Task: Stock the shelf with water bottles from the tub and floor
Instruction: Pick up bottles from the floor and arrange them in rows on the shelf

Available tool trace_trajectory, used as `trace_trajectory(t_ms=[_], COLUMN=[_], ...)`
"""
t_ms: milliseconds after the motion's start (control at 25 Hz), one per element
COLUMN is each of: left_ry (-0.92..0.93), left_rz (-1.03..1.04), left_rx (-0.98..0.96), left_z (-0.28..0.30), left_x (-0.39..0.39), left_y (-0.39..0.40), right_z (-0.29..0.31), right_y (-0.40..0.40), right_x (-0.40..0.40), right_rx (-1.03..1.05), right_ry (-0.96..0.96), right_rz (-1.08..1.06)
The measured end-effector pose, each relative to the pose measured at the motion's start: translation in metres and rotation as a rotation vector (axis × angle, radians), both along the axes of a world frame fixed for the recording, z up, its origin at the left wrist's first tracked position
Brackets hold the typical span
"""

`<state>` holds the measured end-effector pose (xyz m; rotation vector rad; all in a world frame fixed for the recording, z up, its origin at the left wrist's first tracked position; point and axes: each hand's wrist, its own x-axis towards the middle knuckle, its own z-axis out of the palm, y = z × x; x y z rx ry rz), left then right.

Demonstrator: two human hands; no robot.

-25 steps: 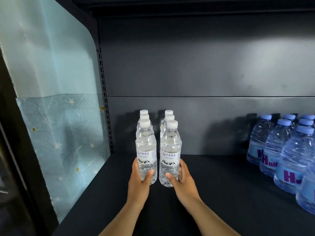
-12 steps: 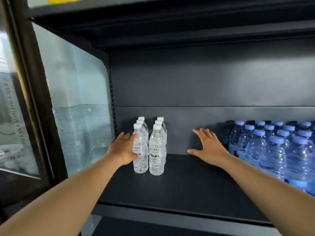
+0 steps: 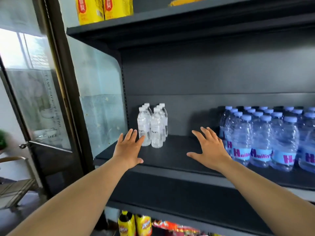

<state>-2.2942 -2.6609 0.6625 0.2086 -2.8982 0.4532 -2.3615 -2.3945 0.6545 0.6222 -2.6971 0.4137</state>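
Several small clear water bottles with white caps (image 3: 154, 126) stand upright in two short rows at the left of the dark shelf (image 3: 173, 159). My left hand (image 3: 128, 150) hovers open just in front of them, its fingertips near the front left bottle, holding nothing. My right hand (image 3: 208, 149) is open too, fingers spread, above the bare middle of the shelf. The tub and the floor bottles are out of view.
Several larger blue-capped bottles with blue labels (image 3: 265, 138) fill the shelf's right side. A translucent side panel (image 3: 100, 106) closes the left end. Yellow packages (image 3: 104, 9) sit on the shelf above; snack bags (image 3: 134, 223) lie below. A glass door (image 3: 39, 103) and a chair (image 3: 15, 186) are at left.
Both hands let go of the two front bottles and pulled back from the shelf, fingers spreading. My view drew away, so more of the shelving unit shows.
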Motion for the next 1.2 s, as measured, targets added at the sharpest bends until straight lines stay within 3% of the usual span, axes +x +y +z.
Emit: trace_trajectory(t_ms=[200,520,720,880,1200], left_ry=[-0.081,-0.269,-0.459,-0.415,-0.434], left_rz=[-0.067,0.037,0.236,0.591,0.859], left_rx=[0.113,0.399,0.580,0.896,1.172], left_z=[-0.104,-0.340,-0.493,-0.631,-0.854], left_x=[0.072,0.193,0.269,0.310,0.334], left_y=[0.019,0.034,0.050,0.069,0.088], right_z=[-0.094,-0.312,-0.462,-0.597,-0.824], right_y=[0.001,-0.013,-0.003,0.008,0.035], right_x=[0.086,0.207,0.269,0.307,0.321], right_rx=[-0.139,-0.273,-0.362,-0.493,-0.579], right_ry=[-0.163,-0.481,-0.760,-0.902,-1.099], right_rz=[0.042,0.004,-0.028,-0.214,-0.574])
